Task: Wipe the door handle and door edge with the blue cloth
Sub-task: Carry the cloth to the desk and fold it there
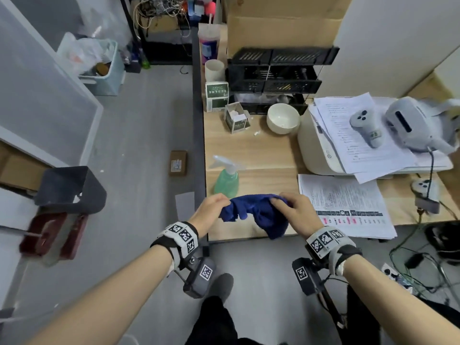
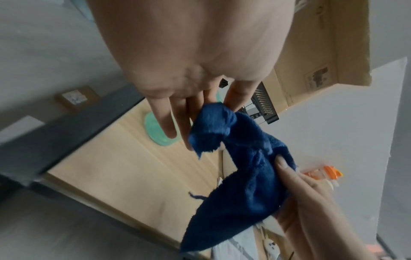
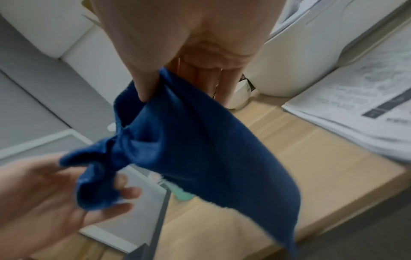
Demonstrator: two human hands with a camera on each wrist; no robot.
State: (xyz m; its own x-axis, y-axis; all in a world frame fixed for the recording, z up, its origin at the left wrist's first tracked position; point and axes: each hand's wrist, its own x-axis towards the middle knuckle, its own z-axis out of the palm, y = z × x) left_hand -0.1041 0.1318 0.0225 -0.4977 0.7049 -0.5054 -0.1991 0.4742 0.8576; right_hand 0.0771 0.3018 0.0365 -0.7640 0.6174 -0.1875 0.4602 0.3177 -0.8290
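Wooden desk (image 1: 261,155) along the right, grey floor (image 1: 144,125) to the left. On the desk a white printer (image 1: 321,148) under loose papers (image 1: 348,202), further back a black tray rack (image 1: 278,70), nearer a cream bowl (image 1: 283,118) and a green spray bottle (image 1: 227,179). Above the desk's near edge, close in front of the bottle, blue cloth (image 1: 258,214) stretched between both hands, bunched in the middle, one end drooping. Left hand (image 1: 211,211) pinching the cloth's left end, thumb against fingertips. Right hand (image 1: 296,210) gripping the right end, thumb and fingers (image 3: 229,88) clamped on a fold
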